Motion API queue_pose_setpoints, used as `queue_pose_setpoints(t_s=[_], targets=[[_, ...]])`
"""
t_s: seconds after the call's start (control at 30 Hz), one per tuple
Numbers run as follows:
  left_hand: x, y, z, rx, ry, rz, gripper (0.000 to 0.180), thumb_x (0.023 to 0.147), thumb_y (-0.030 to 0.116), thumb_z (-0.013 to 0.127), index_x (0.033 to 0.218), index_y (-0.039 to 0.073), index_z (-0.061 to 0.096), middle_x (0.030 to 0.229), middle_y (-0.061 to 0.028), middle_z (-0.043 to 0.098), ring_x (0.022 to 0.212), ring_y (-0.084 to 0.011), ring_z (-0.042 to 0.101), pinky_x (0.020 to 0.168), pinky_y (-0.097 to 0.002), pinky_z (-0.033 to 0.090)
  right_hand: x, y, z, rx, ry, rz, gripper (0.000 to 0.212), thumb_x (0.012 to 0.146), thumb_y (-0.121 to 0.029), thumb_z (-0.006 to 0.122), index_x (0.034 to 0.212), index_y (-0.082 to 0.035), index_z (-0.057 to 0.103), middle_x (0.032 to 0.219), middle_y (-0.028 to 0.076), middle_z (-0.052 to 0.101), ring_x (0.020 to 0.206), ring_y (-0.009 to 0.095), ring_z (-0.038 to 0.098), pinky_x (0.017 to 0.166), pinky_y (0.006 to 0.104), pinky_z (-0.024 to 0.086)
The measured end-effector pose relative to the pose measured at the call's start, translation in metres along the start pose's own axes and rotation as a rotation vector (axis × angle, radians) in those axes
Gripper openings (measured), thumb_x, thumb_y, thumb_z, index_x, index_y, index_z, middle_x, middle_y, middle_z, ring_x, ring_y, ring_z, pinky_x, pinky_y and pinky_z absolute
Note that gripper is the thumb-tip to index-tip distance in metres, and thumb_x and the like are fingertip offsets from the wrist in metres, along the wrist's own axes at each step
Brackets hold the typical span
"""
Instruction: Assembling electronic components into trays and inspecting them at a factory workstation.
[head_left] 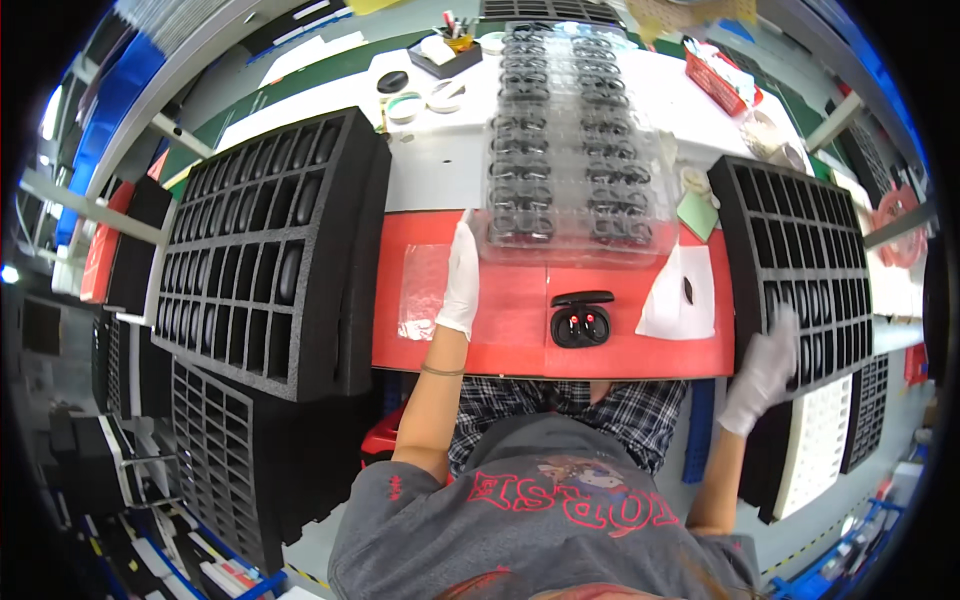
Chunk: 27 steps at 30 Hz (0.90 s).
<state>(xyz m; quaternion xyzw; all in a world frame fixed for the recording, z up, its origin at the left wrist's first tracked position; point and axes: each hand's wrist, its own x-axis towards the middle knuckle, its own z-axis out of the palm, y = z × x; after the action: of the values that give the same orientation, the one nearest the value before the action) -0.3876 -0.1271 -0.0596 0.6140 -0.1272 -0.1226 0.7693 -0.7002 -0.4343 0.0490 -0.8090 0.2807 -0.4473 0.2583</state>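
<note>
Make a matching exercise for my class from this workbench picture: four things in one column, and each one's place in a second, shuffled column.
Things:
1. open black case
2. clear plastic tray
3. left hand
4. right hand

Places:
A. on the black foam rack at the right
B. on the red mat, in front of the person
C. at the clear tray's near left corner
D. on the white table, beyond the red mat

Pairs: 1-B, 2-D, 3-C, 4-A

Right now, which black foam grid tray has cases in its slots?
The left foam tray, its slots holding dark cases; the right foam tray, under the right hand, looks empty.
</note>
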Motion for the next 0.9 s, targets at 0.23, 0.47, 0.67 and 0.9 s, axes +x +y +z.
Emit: queue_pose_setpoints(t_s=[0.23,0.47,0.67,0.9], targets=[[-0.01,0.009,-0.015,-0.142,0.126,-0.136,0.074,0.11,0.054,0.023,0.158,-0.001,0.021,0.16,-0.0213,0.034,0.15,-0.0275,0.031,0.125,-0.0381,0.02,-0.036,-0.036,0.084,-0.171,-0.408,-0.162,0.099,0.066,-0.024,0.09,0.151,-0.01,0.042,0.165,0.023,0.02,0.154,0.047,0.011,0.121,0.0654,0.004],[-0.016,0.005,-0.013,-0.015,0.128,-0.065,0.068,0.11,0.053,0.029,0.156,0.003,0.034,0.16,-0.0164,0.037,0.148,-0.0252,0.034,0.124,-0.0395,0.02,-0.05,0.003,0.107,-0.153,-0.17,-0.149,0.021,0.071,-0.006,0.08,0.083,-0.009,0.063,0.151,0.019,0.048,0.145,0.043,0.034,0.121,0.0579,0.021],[-0.017,0.014,-0.013,-0.134,0.103,-0.092,0.069,0.11,0.053,0.028,0.151,-0.002,0.038,0.154,-0.0166,0.043,0.143,-0.0247,0.039,0.122,-0.0371,0.026,-0.044,0.027,0.108,0.229,0.065,0.386,0.007,0.086,0.0,0.07,0.093,-0.002,0.071,0.135,0.012,0.06,0.116,0.026,0.059,0.099,0.038,0.047],[-0.019,0.01,-0.017,-0.125,0.089,-0.082,0.068,0.109,0.052,0.033,0.152,0.0,0.036,0.154,-0.0163,0.044,0.141,-0.0232,0.042,0.119,-0.036,0.028,-0.054,0.004,0.083,-0.121,-0.188,-0.129,0.038,0.062,-0.014,0.088,0.095,-0.01,0.069,0.102,0.008,0.064,0.094,0.029,0.061,0.077,0.0415,0.048]])
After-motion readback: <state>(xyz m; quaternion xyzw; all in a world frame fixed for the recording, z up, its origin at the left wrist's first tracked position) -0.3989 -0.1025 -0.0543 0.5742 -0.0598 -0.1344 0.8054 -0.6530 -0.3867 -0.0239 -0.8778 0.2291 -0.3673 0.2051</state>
